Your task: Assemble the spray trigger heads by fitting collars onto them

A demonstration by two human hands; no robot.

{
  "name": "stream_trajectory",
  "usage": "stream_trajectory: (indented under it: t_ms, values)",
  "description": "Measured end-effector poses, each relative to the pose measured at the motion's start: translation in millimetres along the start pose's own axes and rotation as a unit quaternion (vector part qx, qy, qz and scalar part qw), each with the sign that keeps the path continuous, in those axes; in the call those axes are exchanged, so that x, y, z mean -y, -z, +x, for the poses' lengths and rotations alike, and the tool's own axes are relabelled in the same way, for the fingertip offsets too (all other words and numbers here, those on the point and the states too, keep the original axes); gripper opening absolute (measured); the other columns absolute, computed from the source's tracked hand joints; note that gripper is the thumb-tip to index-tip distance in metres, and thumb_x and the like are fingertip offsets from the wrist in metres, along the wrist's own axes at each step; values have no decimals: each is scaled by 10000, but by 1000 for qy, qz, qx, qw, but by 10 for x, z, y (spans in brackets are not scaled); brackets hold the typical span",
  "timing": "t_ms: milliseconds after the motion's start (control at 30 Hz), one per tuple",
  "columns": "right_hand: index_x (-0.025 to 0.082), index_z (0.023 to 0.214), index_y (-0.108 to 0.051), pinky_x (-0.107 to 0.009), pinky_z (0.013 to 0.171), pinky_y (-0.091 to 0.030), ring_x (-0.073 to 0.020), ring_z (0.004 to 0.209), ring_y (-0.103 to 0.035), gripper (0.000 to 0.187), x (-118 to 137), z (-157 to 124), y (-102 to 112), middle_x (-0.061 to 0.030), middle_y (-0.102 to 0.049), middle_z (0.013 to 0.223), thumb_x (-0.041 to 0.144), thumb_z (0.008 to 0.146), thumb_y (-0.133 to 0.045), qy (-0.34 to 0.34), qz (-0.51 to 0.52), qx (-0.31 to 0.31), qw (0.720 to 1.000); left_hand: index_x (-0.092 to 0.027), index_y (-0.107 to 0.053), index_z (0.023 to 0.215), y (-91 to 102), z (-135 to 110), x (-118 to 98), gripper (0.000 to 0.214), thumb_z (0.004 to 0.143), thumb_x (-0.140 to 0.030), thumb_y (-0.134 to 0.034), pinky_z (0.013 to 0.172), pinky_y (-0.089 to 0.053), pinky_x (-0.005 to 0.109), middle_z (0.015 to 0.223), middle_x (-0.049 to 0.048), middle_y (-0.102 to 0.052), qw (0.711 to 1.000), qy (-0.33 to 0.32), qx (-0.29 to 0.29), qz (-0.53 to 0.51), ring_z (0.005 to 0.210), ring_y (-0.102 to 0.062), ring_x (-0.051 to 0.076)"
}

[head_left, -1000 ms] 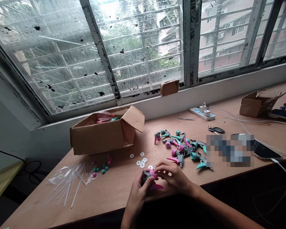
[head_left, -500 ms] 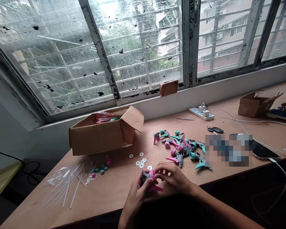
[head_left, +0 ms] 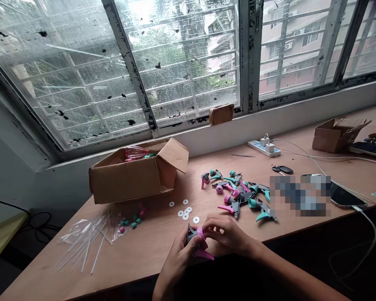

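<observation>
Along a wooden surface (head_left: 150, 255) beneath a barred window (head_left: 181, 54) with rain-streaked, black-flecked glass. In front of and left of the open cardboard box (head_left: 125, 184), a loose plastic bag (head_left: 81, 244) of clear dip tubes, then small teal and pink caps (head_left: 131, 221) closer to the box. Inside the box, a pink translucent plastic bottle (head_left: 134, 153). In front of and right of the box, white washers (head_left: 184, 211) lying flat, then the left hand (head_left: 175, 263) and right hand (head_left: 227, 236), both closed narrowly around a grey-and-pink trigger sprayer head (head_left: 194, 238), the left hand cupping its body, the right fingers (head_left: 211, 230) on its pink collar. Farther right of the box, a heap of teal, pink and grey sprayer heads (head_left: 238, 196), then a power strip (head_left: 263, 146) with two white plugs, a black key fob (head_left: 285, 169), a pixelated blur (head_left: 301, 194) hiding whatever lies there, and a smartphone (head_left: 344, 195) on a white cable. At the far right, a second cardboard box (head_left: 336, 138).
</observation>
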State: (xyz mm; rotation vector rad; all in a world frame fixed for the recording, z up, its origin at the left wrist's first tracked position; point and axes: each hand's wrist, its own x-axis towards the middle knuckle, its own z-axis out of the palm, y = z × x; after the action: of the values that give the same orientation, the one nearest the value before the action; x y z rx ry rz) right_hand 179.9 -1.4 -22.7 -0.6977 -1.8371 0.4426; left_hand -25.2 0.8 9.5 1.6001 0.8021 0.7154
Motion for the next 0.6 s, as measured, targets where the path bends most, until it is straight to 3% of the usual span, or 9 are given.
stream_trajectory:
  t_ms: [233, 467, 600]
  values:
    - [184, 1007, -694, -243, 649, -480, -156, 738, -644, 162, 17, -28, -14, -67, -719, 867, 241, 1034, -545, 73, -82, -3, 994, -165, -620, 996, 13, 3, 20, 293, 986, -456, -590, 740, -450, 266, 854, 27, -686, 1000, -2, 5, -14, 783, -600, 167]
    - [178, 975, -718, -237, 633, -488, -155, 726, -642, 188, 15, -16, 23, -62, -728, 865, 342, 994, -628, -18, 1, 21, 1000, -160, -622, 961, -26, 2, -29, 328, 985, -484, -579, 706, -427, 256, 824, 19, -661, 1000, 3, 2, -8, 746, -569, 150]
    - [176, 1009, -719, -248, 674, -504, -157, 751, -642, 218, 18, -22, 34, -62, -727, 878, 361, 1006, -603, -34, 13, 30, 999, -162, -627, 945, -38, 7, -24, 339, 979, -497, -584, 692, -413, 251, 815, 12, -642, 1000, 0, -7, -4, 733, -541, 142]
